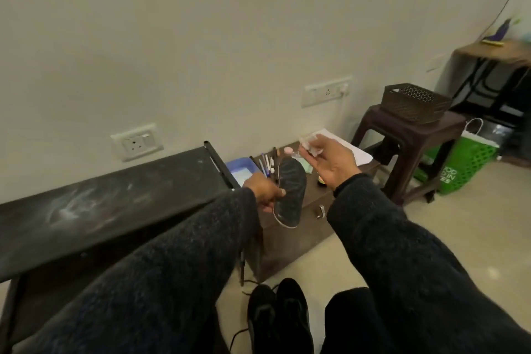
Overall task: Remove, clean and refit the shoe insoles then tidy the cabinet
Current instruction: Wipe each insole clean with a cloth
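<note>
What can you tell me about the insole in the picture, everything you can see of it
The insole is dark, almost black, with a faint ribbed pattern on the face shown and a pale edge round its rim. It looks thin and flexible, like foam. It is out of the shoe, held in the air roughly upright, above the low brown cabinet. The left hand pinches its left edge; nothing else touches it.

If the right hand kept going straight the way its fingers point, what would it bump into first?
Probably the white paper lying on the low cabinet just beyond the right hand, which holds a crumpled wipe. Depth is unclear; it might pass above the paper and reach the wall.
</note>
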The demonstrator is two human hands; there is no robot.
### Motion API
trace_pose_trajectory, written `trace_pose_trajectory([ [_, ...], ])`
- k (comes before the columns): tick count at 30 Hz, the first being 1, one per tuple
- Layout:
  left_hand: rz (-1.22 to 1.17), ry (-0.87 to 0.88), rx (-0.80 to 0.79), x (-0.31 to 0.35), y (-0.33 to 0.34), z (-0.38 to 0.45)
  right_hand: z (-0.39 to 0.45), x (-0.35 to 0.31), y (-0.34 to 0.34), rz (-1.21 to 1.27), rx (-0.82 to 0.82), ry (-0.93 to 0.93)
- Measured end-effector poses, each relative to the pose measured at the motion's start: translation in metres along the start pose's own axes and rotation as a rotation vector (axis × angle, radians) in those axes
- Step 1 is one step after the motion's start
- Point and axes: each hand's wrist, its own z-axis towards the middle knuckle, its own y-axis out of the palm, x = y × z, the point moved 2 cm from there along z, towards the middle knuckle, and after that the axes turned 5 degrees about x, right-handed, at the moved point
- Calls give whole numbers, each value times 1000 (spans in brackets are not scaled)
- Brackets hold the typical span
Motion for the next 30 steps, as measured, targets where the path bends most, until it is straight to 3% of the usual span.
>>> trace_pose_trajectory([
  [8, -12, -81, 74, -60, 64, 82, 85, 70, -88, -155, 184, 43],
  [16, 403, 144, 119, -77, 62, 118, 158, 101, -88, -96, 195, 64],
  [19, 596, 250, 186, -71, 65, 124, 182, 106, -81, -238, 227, 15],
  [23, 618, 429, 136, -58, 82, 126, 206, 111, -78, -331, 264, -37],
  [25, 576, 417, 115, -59, 91, 129, 215, 113, -84, -396, 271, -104],
  [30, 636, 303, 79, -67, 91, 131, 222, 112, -89, -833, 292, -302],
])
